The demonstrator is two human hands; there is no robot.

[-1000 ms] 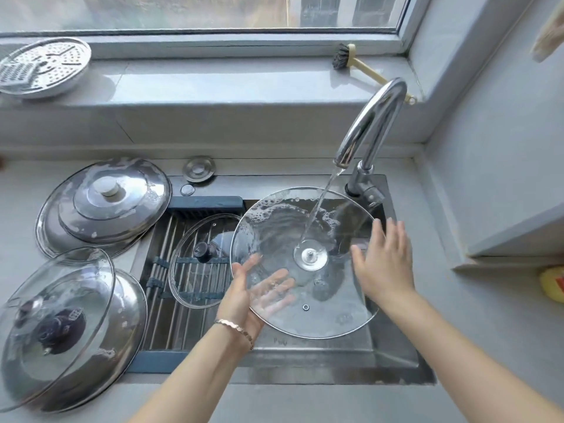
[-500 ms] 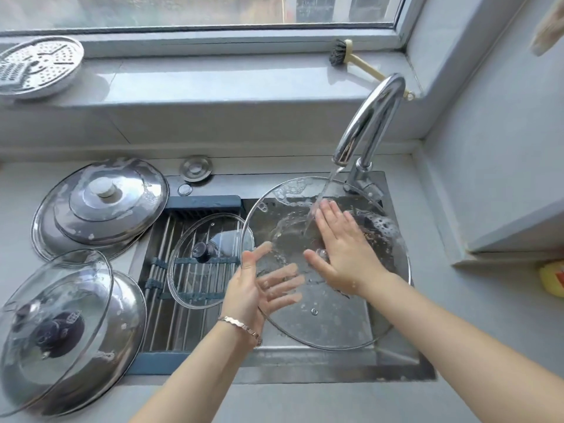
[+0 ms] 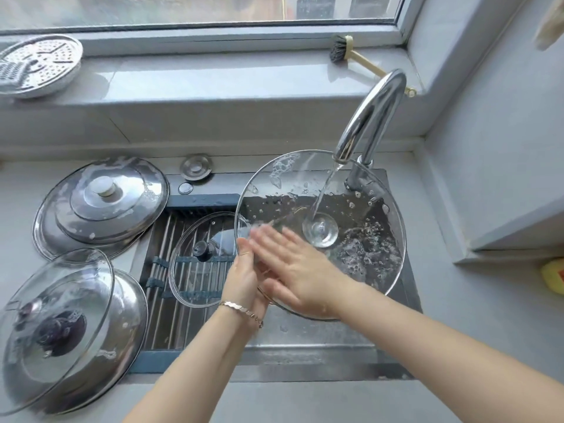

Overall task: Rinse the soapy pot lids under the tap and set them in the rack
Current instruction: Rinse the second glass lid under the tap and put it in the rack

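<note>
Rinsing is the step in hand: a large glass lid (image 3: 360, 190) is held tilted over the sink (image 3: 320, 340) under the tap (image 3: 370, 117), gripped at its near-left rim by the left hand (image 3: 244, 279), while the right hand (image 3: 297, 274) is laid flat and open on the glass. Suds are seen clinging near the far rim. Next, those must probably be flushed before the lid is set in the rack (image 3: 158, 270), beside a smaller glass lid (image 3: 200, 264).

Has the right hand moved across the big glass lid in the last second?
Yes. The right hand has swept from the side of the large clear glass lid nearest the chrome tap over to the rack-side edge, beside the left hand.
</note>
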